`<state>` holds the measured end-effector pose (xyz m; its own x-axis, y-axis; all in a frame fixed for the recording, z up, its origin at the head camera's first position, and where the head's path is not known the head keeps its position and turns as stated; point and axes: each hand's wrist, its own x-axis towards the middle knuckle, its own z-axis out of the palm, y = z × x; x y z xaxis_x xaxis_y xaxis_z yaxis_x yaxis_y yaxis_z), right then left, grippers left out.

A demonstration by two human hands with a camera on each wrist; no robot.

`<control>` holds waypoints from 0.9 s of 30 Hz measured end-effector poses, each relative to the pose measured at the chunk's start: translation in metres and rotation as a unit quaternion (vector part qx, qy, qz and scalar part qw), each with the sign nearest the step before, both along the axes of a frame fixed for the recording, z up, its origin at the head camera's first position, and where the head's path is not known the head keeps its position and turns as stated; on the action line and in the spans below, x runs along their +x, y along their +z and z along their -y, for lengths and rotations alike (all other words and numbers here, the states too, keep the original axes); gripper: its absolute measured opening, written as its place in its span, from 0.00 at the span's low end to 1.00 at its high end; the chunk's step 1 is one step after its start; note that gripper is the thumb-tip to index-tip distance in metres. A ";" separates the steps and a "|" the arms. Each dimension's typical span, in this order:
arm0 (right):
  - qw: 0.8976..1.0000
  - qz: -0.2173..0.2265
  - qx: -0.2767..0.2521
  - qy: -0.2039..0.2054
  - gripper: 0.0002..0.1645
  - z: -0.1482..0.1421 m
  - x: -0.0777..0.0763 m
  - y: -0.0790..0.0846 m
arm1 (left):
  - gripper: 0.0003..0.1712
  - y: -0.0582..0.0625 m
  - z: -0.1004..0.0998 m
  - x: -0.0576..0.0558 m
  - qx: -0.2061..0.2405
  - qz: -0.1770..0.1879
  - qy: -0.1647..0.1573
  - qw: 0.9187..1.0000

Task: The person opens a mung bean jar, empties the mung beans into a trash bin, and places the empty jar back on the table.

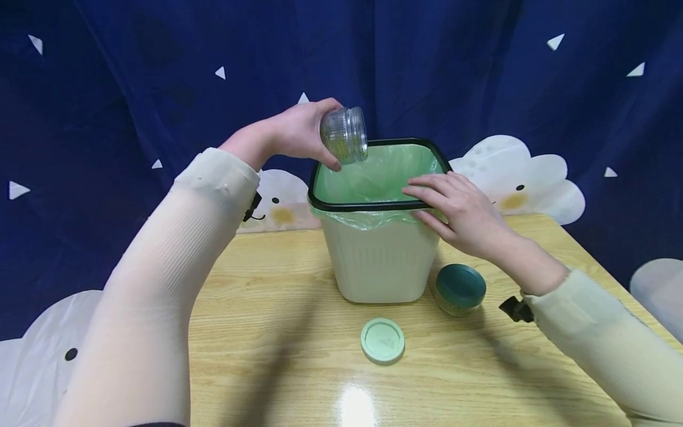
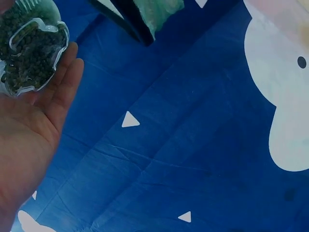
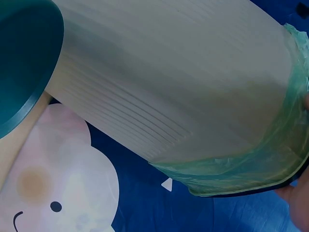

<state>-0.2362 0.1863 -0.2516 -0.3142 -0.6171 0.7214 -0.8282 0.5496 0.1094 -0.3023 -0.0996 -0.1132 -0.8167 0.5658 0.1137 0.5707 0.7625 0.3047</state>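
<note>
My left hand (image 1: 301, 131) grips a clear glass jar (image 1: 345, 135), tipped on its side with the mouth facing right, over the left rim of a white trash bin (image 1: 381, 258). Small dark green granules (image 2: 31, 55) show inside the jar in the left wrist view. A green plastic bag (image 1: 381, 169) lines the bin and folds over its black rim. At the right front of that rim, my right hand (image 1: 466, 210) holds on, fingers over the inside and thumb outside; the right wrist view catches only part of this hand.
On the wooden table (image 1: 256, 308), a pale green round lid (image 1: 382, 340) lies in front of the bin. A round container with a dark green top (image 1: 460, 286) stands at the bin's right. A blue curtain (image 1: 176, 77) with clouds and triangles hangs behind.
</note>
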 end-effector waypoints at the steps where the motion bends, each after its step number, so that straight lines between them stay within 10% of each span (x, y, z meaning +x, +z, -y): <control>1: 1.000 0.000 0.000 -0.001 0.21 0.000 0.000 0.000 | 0.52 0.000 0.000 0.000 -0.002 -0.001 0.000 1.000; 27: 1.000 -0.006 -0.005 0.001 0.20 -0.001 -0.001 0.000 | 0.51 0.015 -0.005 0.005 -0.023 -0.024 0.002 0.999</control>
<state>-0.2373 0.1868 -0.2515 -0.3037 -0.6106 0.7314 -0.8282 0.5487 0.1142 -0.2976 -0.0947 -0.0984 -0.8136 0.5673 0.1277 0.5802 0.7778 0.2416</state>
